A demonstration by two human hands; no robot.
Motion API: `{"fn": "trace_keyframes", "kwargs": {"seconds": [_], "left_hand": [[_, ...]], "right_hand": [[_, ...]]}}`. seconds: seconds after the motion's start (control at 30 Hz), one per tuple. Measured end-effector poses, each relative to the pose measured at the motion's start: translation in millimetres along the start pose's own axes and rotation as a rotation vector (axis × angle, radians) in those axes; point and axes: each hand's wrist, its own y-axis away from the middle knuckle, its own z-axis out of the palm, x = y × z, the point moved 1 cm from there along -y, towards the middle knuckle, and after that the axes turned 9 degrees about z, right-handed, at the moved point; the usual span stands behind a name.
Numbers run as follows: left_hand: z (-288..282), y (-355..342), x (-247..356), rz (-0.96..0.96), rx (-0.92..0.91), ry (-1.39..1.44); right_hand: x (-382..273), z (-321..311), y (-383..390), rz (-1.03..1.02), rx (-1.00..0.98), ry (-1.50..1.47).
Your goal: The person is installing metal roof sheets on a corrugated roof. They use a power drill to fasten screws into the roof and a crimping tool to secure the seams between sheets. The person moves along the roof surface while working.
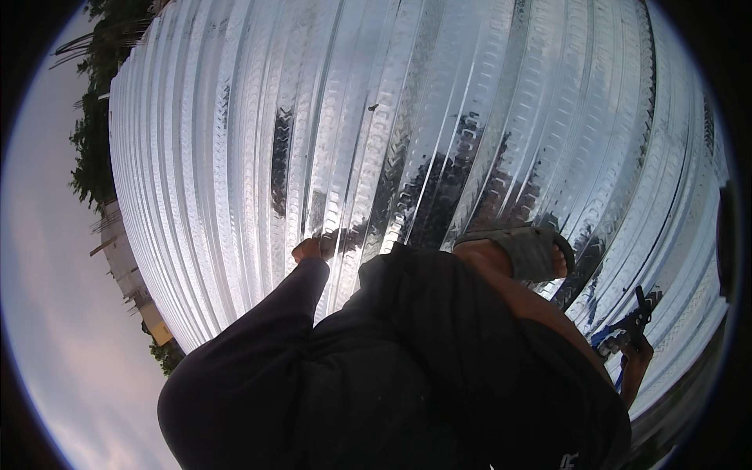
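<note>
Dark trousers [407,368] filled the view; on the corrugated metal sheet [407,117] the left hand [310,250] pressed closed, empty, while the right hand [638,345] gripped a blue tool [627,325], best kept steady.

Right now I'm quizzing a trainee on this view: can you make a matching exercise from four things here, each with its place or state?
Things:
1. left hand
2. right hand
3. sandal
4. trees

Places or states:
a. grey, right of centre
b. holds a dark tool
c. touches the corrugated metal sheet
d. far left, beyond the sheet's edge

Pairs: 1-c, 2-b, 3-a, 4-d
</note>
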Motion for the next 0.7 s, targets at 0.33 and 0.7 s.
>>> {"fn": "trace_keyframes", "kwargs": {"seconds": [0.33,0.7], "left_hand": [[27.9,-58.0,-60.2,0.223,-0.069,0.033],[-1.6,-91.5,-6.2,-0.173,-0.606,-0.055]], "right_hand": [[12.3,1.9,9.4,0.047,0.030,0.008],[0.2,3.1,-6.7,-0.072,-0.102,0.009]]}}
